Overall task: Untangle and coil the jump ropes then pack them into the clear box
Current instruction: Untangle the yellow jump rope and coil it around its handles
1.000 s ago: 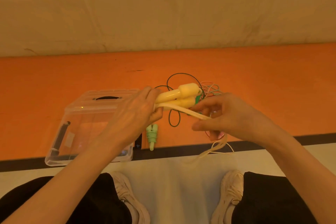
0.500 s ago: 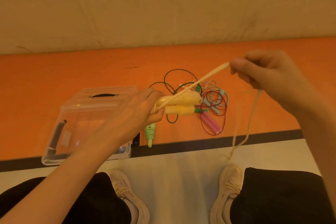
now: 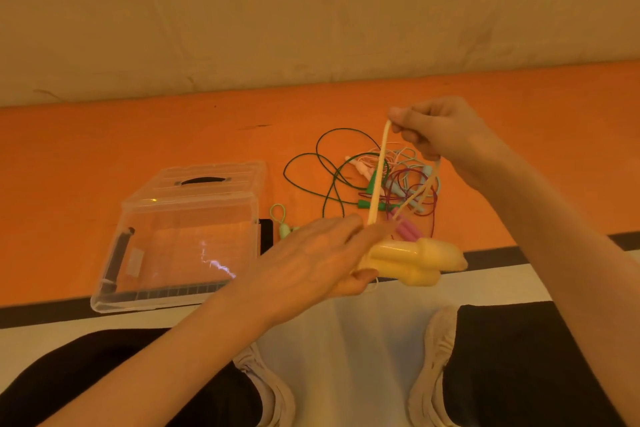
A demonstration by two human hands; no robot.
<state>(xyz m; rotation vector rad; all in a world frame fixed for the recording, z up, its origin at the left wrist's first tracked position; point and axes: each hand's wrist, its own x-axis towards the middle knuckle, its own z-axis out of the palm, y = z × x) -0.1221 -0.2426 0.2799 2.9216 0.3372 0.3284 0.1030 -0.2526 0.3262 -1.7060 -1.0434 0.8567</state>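
- Left hand (image 3: 311, 260): fingers curled round the two yellow handles (image 3: 412, 258), which lie side by side and point toward 3 o'clock.
- Right hand (image 3: 440, 132): raised at 1 o'clock from the left hand, with thumb and fingers pinching the cream rope (image 3: 379, 170).
- Cream rope: one taut strand runs from the right-hand pinch down to the left hand; a second strand drops from under the right hand toward the handles.
- Tangled jump ropes (image 3: 377, 180): a pile of green, pink, purple and pale blue cords with small handles lies on the orange mat (image 3: 104, 166), at 12 o'clock from the yellow handles.
- Pale green handle (image 3: 284, 229): lies on the mat between the pile and the box.
- Clear box (image 3: 180, 236): sits on the mat at 9 o'clock from the left hand; the interior appears to hold no rope.
- Shoes (image 3: 433, 367) and dark trouser legs (image 3: 519, 357): at 6 o'clock, on the white floor.
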